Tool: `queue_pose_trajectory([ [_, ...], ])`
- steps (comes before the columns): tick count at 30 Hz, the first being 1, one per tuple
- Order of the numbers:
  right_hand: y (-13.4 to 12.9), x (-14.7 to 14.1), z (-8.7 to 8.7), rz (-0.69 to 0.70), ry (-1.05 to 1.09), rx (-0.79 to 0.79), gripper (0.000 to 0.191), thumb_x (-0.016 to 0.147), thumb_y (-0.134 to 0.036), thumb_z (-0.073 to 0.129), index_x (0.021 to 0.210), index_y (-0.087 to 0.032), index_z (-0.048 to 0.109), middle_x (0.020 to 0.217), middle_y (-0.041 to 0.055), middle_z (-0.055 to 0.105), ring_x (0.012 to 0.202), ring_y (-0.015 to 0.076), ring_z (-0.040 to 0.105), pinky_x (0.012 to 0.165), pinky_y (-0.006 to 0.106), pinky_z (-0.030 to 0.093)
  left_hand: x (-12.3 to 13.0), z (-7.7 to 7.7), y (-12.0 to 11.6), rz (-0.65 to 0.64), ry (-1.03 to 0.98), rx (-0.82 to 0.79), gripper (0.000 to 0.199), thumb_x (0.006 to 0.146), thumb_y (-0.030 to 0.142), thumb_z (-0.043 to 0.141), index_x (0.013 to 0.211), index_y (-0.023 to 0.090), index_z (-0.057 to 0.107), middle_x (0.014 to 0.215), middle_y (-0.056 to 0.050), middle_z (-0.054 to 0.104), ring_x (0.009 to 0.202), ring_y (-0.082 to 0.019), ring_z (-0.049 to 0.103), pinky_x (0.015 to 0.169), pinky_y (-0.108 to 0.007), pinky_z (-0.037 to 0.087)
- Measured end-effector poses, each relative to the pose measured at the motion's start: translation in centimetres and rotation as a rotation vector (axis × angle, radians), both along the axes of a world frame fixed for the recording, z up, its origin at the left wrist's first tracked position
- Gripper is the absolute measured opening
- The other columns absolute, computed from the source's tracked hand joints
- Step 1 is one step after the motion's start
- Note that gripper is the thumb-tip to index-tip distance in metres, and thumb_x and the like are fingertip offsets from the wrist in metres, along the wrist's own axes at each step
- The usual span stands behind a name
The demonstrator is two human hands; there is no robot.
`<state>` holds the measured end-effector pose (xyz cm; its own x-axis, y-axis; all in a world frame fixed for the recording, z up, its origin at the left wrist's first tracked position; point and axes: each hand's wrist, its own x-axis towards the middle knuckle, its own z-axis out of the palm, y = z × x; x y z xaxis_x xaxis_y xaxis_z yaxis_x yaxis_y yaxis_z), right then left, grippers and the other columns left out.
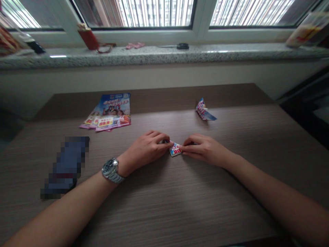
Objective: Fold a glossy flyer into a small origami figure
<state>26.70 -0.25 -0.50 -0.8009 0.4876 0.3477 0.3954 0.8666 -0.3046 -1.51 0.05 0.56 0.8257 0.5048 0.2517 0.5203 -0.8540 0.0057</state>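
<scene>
A small piece of folded printed paper [175, 150], with red digits on it, is held between my two hands just above or on the table. My left hand [150, 145], with a metal watch [111, 169] on its wrist, pinches the paper's left upper edge. From the other side, the fingertips of my right hand [205, 149] pinch its right corner. My fingers cover parts of the paper. Beyond my right hand stands another folded paper [204, 110], blue and pink, with pointed ends.
Several printed flyers [115, 111] lie overlapped at the back left of the wooden table [159, 206]. A pixelated dark, phone-like object [67, 163] lies beside my left forearm. On the stone windowsill [144, 58] are scissors [182, 46] and a red container [88, 38].
</scene>
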Motion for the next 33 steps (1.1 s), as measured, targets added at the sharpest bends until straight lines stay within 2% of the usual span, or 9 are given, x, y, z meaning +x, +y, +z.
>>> queue_pose_trajectory([
  [4,-0.24,-0.29,0.1,0.025,0.016,-0.001,0.024,0.101,-0.029,0.057,0.113,-0.019,0.076,0.096,0.0101,0.07,0.084,0.0185,0.063,0.075,0.029,0.051,0.16,-0.07,-0.29,0.016,-0.029,-0.047,0.034,0.1,0.044,0.056,0.127,0.026,0.067,0.122,-0.007,0.068,0.106,-0.024,0.065,0.093,-0.039,0.05],
  [6,-0.35,-0.47,0.15,0.034,0.023,-0.01,0.025,0.101,-0.029,0.056,0.112,-0.018,0.075,0.096,0.0102,0.07,0.085,0.0187,0.063,0.076,0.03,0.051,0.17,-0.19,-0.29,0.01,-0.042,-0.058,0.037,0.099,0.047,0.057,0.128,0.025,0.067,0.125,-0.008,0.069,0.11,-0.025,0.066,0.096,-0.04,0.051],
  [11,-0.37,-0.59,-0.12,0.04,0.052,-0.068,0.025,0.102,-0.029,0.055,0.111,-0.018,0.075,0.097,0.0099,0.07,0.087,0.0183,0.063,0.078,0.03,0.051,0.08,-0.85,0.09,-0.041,-0.122,-0.094,0.033,0.102,0.037,0.055,0.128,0.022,0.067,0.135,-0.008,0.066,0.117,-0.023,0.066,0.102,-0.038,0.052],
  [17,-0.11,-0.22,-0.16,-0.032,0.086,-0.093,0.024,0.101,-0.028,0.056,0.117,-0.02,0.073,0.102,0.0098,0.071,0.092,0.0191,0.064,0.081,0.033,0.052,0.05,-0.41,0.36,-0.05,-0.104,-0.149,0.033,0.102,0.035,0.055,0.133,0.031,0.065,0.131,-0.011,0.064,0.117,-0.023,0.062,0.099,-0.041,0.052],
  [21,0.18,-0.08,-0.12,-0.095,0.091,-0.071,0.03,0.102,-0.025,0.054,0.129,-0.023,0.067,0.119,0.0117,0.07,0.109,0.0227,0.065,0.094,0.04,0.054,0.04,-0.15,0.3,-0.06,-0.078,-0.134,0.035,0.103,0.032,0.052,0.136,0.033,0.063,0.129,-0.011,0.063,0.114,-0.022,0.061,0.098,-0.041,0.051],
  [26,0.43,-0.11,-0.69,-0.048,0.007,-0.031,0.035,0.102,-0.025,0.053,0.136,-0.024,0.063,0.141,0.0092,0.064,0.132,0.0261,0.056,0.11,0.047,0.048,-0.01,-0.32,0.27,-0.059,-0.061,-0.105,0.034,0.103,0.033,0.051,0.136,0.031,0.063,0.128,-0.012,0.063,0.113,-0.023,0.06,0.097,-0.04,0.051],
  [33,0.35,-0.14,-0.5,-0.097,-0.025,-0.01,0.033,0.102,-0.026,0.055,0.132,-0.022,0.065,0.137,0.0094,0.067,0.128,0.0257,0.06,0.108,0.047,0.05,0.32,0.04,-0.12,-0.063,-0.06,-0.051,0.041,0.104,0.03,0.051,0.144,0.025,0.053,0.126,-0.011,0.066,0.109,-0.022,0.062,0.096,-0.037,0.052],
])
